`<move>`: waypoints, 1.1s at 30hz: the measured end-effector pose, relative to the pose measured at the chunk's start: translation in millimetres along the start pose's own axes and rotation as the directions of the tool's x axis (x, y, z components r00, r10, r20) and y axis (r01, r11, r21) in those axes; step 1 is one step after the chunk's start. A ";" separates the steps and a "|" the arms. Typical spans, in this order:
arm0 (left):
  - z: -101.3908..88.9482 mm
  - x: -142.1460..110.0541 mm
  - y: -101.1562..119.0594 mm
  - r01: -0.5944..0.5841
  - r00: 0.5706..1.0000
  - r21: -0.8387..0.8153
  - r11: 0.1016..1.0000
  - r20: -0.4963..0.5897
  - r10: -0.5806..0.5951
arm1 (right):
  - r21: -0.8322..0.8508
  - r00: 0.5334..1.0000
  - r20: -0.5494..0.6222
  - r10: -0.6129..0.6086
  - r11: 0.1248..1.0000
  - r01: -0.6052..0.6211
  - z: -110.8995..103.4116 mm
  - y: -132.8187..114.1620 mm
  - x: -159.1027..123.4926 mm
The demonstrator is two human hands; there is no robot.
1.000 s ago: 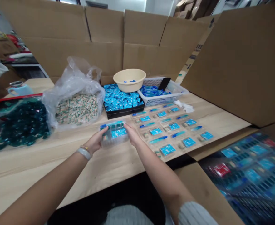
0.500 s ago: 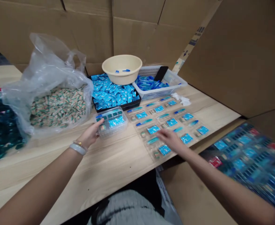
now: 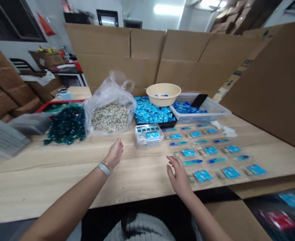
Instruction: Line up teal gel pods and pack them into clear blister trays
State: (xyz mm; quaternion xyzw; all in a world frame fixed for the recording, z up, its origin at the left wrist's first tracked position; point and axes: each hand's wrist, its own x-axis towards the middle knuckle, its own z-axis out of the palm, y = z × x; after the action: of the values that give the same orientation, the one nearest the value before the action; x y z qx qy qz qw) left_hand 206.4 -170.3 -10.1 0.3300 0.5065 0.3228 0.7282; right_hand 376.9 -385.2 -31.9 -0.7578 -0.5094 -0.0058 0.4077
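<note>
Hands are held apart, with nothing gripped: left hand (image 3: 114, 154) is raised with fingers loosely curled, right hand (image 3: 178, 177) is spread, thumb parted from fingers. Stack of clear compartment trays (image 3: 148, 143) is set on the wood-grain table (image 3: 74, 170), beyond and between them; teal squares (image 3: 147, 129) are seated in the top tray. Filled clear trays (image 3: 226, 163) are laid out in rows beyond and right of the right hand; contact can't be confirmed. Clear plastic bag (image 3: 112, 87) is placed beyond the left hand.
</note>
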 end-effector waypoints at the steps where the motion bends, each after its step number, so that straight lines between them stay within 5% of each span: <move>1: -1.0 -3.2 -3.3 -0.003 1.000 -0.019 1.000 0.021 0.003 | -0.031 0.998 -0.021 -0.061 0.998 0.060 6.2 -5.9 12.5; 5: 8.4 -14.7 -15.4 -0.008 0.995 -0.106 0.994 0.100 0.018 | -0.120 0.972 -0.082 -0.222 0.970 0.211 38.3 -45.5 56.2; 10: 3.8 -30.4 -4.8 0.101 0.955 -0.430 0.897 0.295 0.034 | 0.202 0.868 0.188 -0.460 0.883 0.424 113.3 -108.3 73.2; 12: -16.0 -33.8 12.1 0.118 0.948 -0.479 0.870 0.316 0.046 | 0.333 0.827 0.269 -0.493 0.854 0.401 147.9 -124.3 80.9; 16: -68.4 -38.0 49.6 0.195 0.918 -0.499 0.845 0.397 0.023 | 0.406 0.891 0.238 -0.387 0.873 0.271 210.9 -152.4 96.4; 19: -106.3 -38.3 69.7 0.107 0.923 -0.489 0.866 0.373 0.096 | 0.482 0.816 0.249 -0.522 0.797 0.363 246.1 -167.6 93.0; 20: -122.6 -37.3 76.4 0.062 0.916 -0.439 0.896 0.381 0.123 | 0.487 0.799 0.282 -0.531 0.797 0.358 255.4 -168.2 90.1; 23: -200.9 -31.2 102.5 -0.195 0.931 -0.071 0.978 0.299 0.208 | 0.377 0.861 0.385 -0.332 0.908 0.181 278.2 -157.2 84.0; 25: -279.7 -29.6 122.7 -0.289 0.937 0.427 0.857 -0.056 0.344 | 0.346 0.868 0.429 -0.251 0.933 0.098 291.4 -149.8 82.9; 26: -322.8 -31.3 131.2 -0.139 0.836 0.687 0.713 -0.304 0.457 | 0.359 0.857 0.449 -0.254 0.929 0.088 297.4 -149.9 81.9; 27: -364.5 -34.7 137.3 0.100 0.693 0.847 0.523 -0.436 0.574 | 0.383 0.837 0.469 -0.281 0.919 0.094 302.4 -153.3 79.7; 29: -432.1 -43.7 139.7 0.289 0.566 0.839 0.461 -0.538 0.624 | 0.446 0.780 0.501 -0.374 0.884 0.137 308.9 -169.5 70.1; 31: -465.0 -50.1 127.2 0.360 0.538 0.825 0.436 -0.565 0.626 | 0.515 0.694 0.526 -0.491 0.833 0.200 310.8 -193.0 55.0; 33: -459.9 -51.7 102.5 0.375 0.566 0.839 0.396 -0.545 0.619 | 0.566 0.590 0.547 -0.593 0.782 0.261 310.2 -216.3 39.0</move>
State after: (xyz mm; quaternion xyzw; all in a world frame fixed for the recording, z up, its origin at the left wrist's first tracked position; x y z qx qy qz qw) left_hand -259.2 -82.4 -23.9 0.5224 0.8336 0.1653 0.0697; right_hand 101.6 -129.5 -90.1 -0.4422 -0.7834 0.2931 0.3237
